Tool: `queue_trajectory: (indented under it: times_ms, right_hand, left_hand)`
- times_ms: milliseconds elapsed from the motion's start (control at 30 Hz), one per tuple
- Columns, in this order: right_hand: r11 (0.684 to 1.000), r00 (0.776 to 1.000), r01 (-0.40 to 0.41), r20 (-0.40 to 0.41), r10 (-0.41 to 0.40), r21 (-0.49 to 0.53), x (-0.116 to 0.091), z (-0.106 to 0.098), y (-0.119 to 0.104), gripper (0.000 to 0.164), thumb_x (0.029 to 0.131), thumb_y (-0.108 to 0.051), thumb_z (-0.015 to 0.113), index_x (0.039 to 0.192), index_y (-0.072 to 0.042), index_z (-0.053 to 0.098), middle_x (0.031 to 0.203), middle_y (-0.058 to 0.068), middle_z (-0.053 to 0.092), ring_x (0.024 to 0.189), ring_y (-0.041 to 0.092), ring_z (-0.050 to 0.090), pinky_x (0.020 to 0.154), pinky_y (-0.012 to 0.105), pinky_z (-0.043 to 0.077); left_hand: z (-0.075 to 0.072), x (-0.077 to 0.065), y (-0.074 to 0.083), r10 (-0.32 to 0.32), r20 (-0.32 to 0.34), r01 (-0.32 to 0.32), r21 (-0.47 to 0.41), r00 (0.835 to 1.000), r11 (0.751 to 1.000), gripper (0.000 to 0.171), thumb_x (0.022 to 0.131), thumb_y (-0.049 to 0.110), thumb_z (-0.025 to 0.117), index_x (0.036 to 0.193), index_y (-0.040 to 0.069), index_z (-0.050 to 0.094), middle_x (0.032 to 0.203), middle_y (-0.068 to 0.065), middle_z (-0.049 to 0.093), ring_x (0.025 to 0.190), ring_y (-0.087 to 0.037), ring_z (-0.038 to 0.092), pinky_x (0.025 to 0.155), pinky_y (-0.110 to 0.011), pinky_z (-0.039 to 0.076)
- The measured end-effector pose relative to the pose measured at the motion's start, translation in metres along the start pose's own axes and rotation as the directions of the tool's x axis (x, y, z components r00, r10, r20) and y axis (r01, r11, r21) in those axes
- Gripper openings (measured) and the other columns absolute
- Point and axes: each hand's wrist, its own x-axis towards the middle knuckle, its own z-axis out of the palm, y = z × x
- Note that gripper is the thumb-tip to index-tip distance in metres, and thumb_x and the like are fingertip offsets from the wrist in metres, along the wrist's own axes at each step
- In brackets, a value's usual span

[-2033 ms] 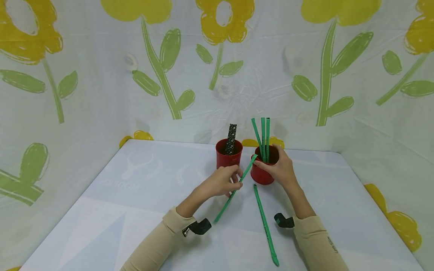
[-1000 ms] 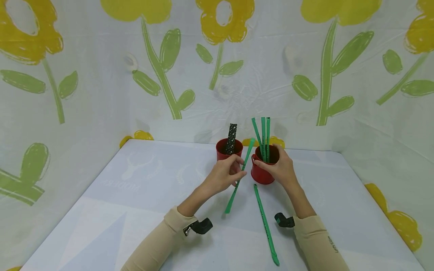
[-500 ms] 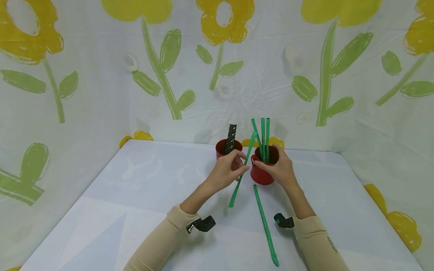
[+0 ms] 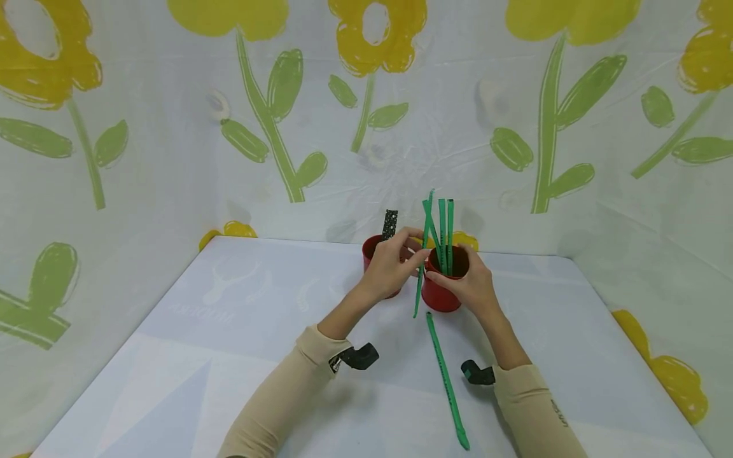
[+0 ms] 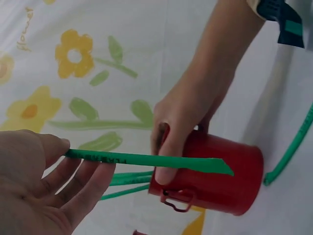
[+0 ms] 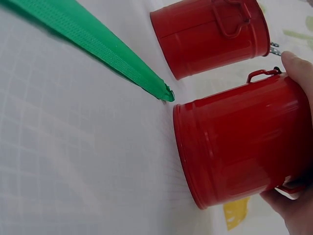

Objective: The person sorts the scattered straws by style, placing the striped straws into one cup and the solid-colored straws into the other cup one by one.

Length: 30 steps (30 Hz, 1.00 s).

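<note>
My left hand (image 4: pixel 389 264) pinches a green wrapped straw (image 5: pixel 161 160) between thumb and fingers. It stands nearly upright just left of a small red bucket (image 4: pixel 441 299), its upper end overlapping the straws inside in the head view. My right hand (image 4: pixel 475 283) grips that bucket (image 6: pixel 239 147) at its rim, thumb in front and fingers on the far side. Several green wrapped straws (image 4: pixel 443 229) lean inside it. Another green straw (image 4: pixel 445 375) lies on the table in front of the bucket.
A second red bucket (image 4: pixel 371 249) stands to the left, partly hidden behind my left hand. A black strip with white dots (image 4: pixel 390 222) sticks up from it. A flower-printed sheet (image 4: pixel 446 114) rises behind the table (image 4: pixel 240 331).
My left hand has moved up and right toward the bucket, and the straw in it has swung more upright. My right hand keeps its grip on the bucket, which stays in place.
</note>
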Motion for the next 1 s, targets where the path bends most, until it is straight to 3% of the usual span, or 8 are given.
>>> queue_trajectory:
  times_ms: [200,367,567,833,1000]
  right_hand:
    - [1.0,1.0,0.003,0.005,-0.003,0.009,0.0,0.0,0.0,0.088,0.076,-0.045,0.082,0.143,-0.008,0.038,0.133,0.015,0.056,0.121,0.033,0.055,0.091,0.054,0.055]
    - [1.0,1.0,0.0,0.007,0.0,0.017,0.001,-0.001,0.001,0.084,0.077,-0.036,0.083,0.143,-0.008,0.039,0.133,0.014,0.056,0.12,0.031,0.055,0.094,0.053,0.054]
    - [1.0,1.0,-0.009,0.007,0.009,0.009,0.001,-0.001,0.001,0.088,0.076,-0.04,0.083,0.144,-0.009,0.037,0.136,0.015,0.055,0.124,0.032,0.053,0.093,0.054,0.054]
    - [0.999,0.999,-0.043,0.014,0.043,-0.002,0.001,-0.001,0.0,0.09,0.074,-0.052,0.081,0.143,-0.014,0.038,0.135,0.012,0.055,0.124,0.032,0.054,0.091,0.054,0.055]
    - [0.999,0.999,-0.035,0.01,0.035,0.002,0.002,-0.001,0.0,0.09,0.074,-0.052,0.081,0.143,-0.013,0.038,0.136,0.013,0.055,0.124,0.032,0.054,0.091,0.054,0.055]
  left_hand:
    - [-0.002,0.019,0.006,0.011,-0.045,-0.012,-0.016,0.999,1.0,0.03,0.098,0.012,0.058,0.126,0.002,0.054,0.104,-0.016,0.07,0.08,-0.024,0.072,0.065,-0.019,0.058]
    - [-0.004,0.031,0.013,0.001,-0.105,-0.01,-0.083,0.994,0.996,0.029,0.098,0.012,0.057,0.126,0.002,0.054,0.104,-0.018,0.069,0.082,-0.026,0.071,0.066,-0.028,0.061]
    - [-0.004,0.039,0.018,-0.02,-0.155,0.001,-0.122,0.988,0.993,0.029,0.098,0.011,0.057,0.126,0.005,0.054,0.105,-0.018,0.069,0.084,-0.026,0.073,0.068,-0.027,0.061]
    - [0.001,0.048,0.017,-0.004,-0.172,-0.017,-0.123,0.985,0.992,0.029,0.098,0.011,0.058,0.127,0.005,0.053,0.107,-0.018,0.069,0.089,-0.031,0.073,0.07,-0.024,0.06]
    - [0.005,0.05,0.015,-0.027,-0.157,0.01,-0.105,0.987,0.994,0.029,0.099,0.012,0.057,0.126,0.005,0.054,0.109,-0.016,0.068,0.092,-0.03,0.072,0.071,-0.024,0.06]
